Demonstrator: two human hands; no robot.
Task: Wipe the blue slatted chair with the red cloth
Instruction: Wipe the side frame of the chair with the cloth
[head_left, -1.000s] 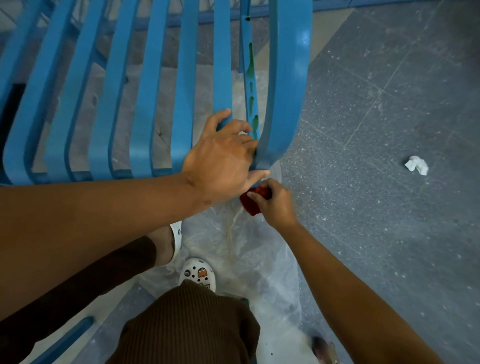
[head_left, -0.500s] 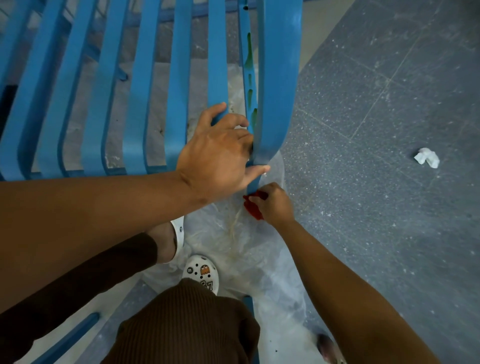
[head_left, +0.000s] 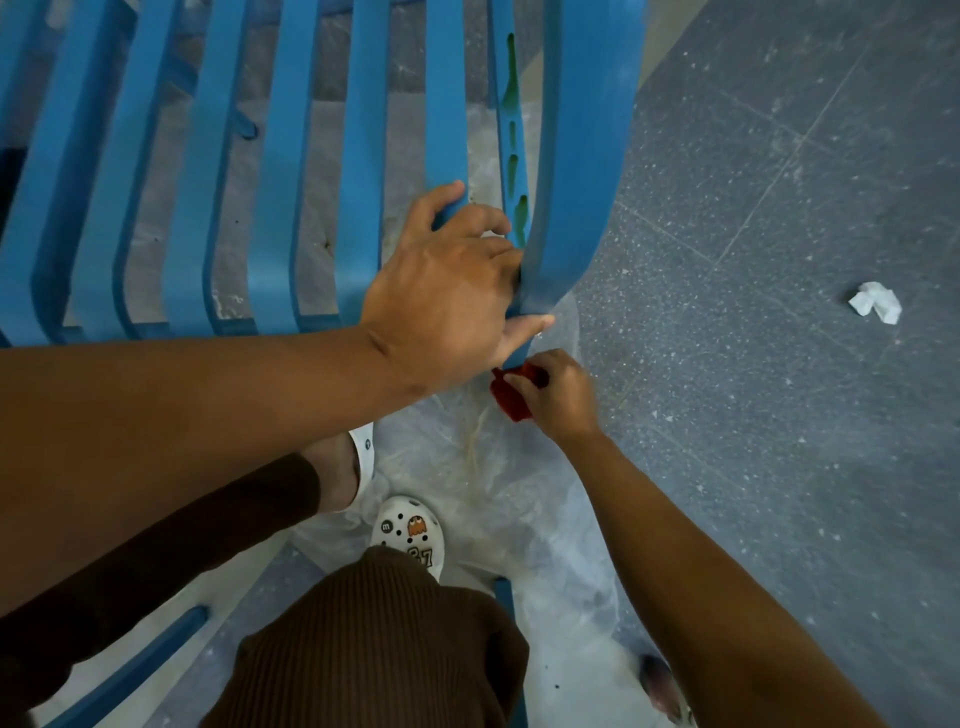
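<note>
Grey speckled floor, scuffed, crossed by thin pale joint lines and dusted with white flecks. Clear plastic sheet, wrinkled and stained, spread over the floor at centre. Crumpled white scrap of paper lying alone on the floor at right, well apart from the sheet. Paler beige strip of flooring at top. Even, soft light; no hard shadows.

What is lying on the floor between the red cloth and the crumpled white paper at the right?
In the head view, only bare grey speckled floor lies between the red cloth and the crumpled white paper, past the plastic sheet's edge.
</note>
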